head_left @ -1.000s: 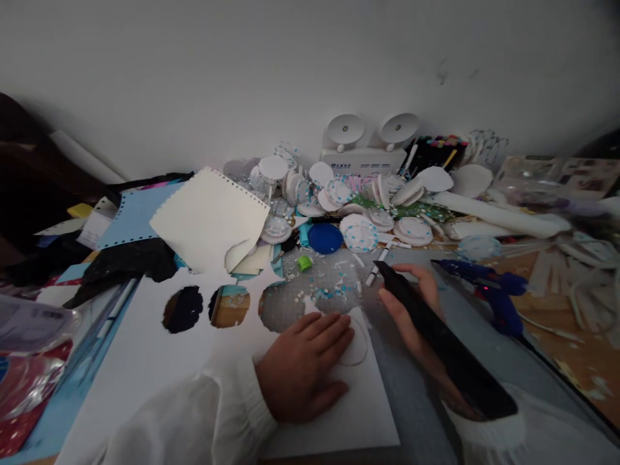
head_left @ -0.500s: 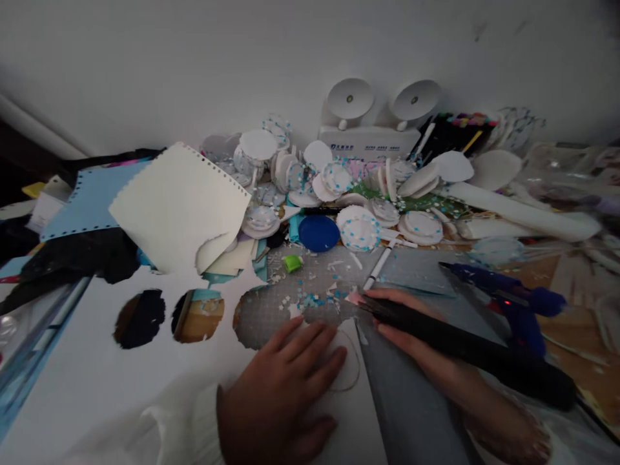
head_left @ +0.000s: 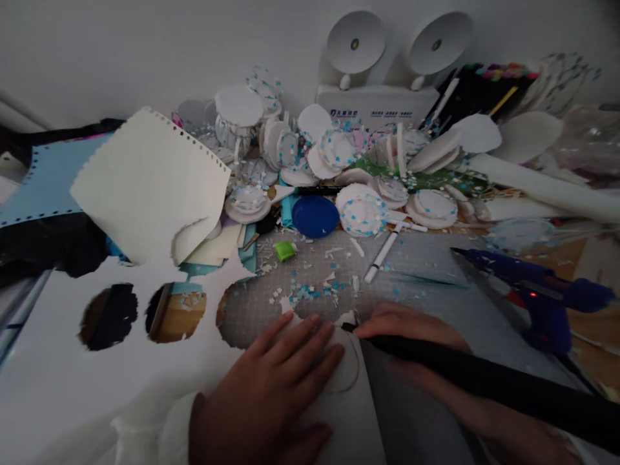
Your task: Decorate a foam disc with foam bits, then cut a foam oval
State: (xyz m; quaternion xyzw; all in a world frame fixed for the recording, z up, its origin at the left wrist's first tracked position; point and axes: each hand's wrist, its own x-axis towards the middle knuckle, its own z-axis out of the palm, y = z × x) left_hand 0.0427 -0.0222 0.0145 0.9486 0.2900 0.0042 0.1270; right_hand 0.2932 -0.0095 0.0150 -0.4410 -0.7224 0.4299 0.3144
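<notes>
My left hand (head_left: 276, 381) lies flat with spread fingers on a white sheet (head_left: 169, 400), which has several rough-edged round holes. Beside its fingertips a curved pencil line (head_left: 357, 371) runs on the sheet near its right edge. My right hand (head_left: 411, 329) grips a black, thick-handled pen-shaped cutting tool (head_left: 465, 371). The tool's tip meets the sheet's upper right corner, close to the drawn curve. Beneath lies a grey gridded cutting mat (head_left: 416, 258), scattered with small blue and white bits (head_left: 314, 290).
A blue glue gun (head_left: 537, 278) with a red light lies at the right. White discs with blue dots (head_left: 363, 210), a blue oval lid (head_left: 316, 216), a green piece (head_left: 285, 250) and a white pen (head_left: 385, 252) lie behind. A twin-lamp light box (head_left: 378, 103) stands against the wall.
My right hand has brought the tool's tip down and left onto the sheet's corner; a pale scrap was at the tip before. My left hand keeps its place on the sheet. The view has shifted closer.
</notes>
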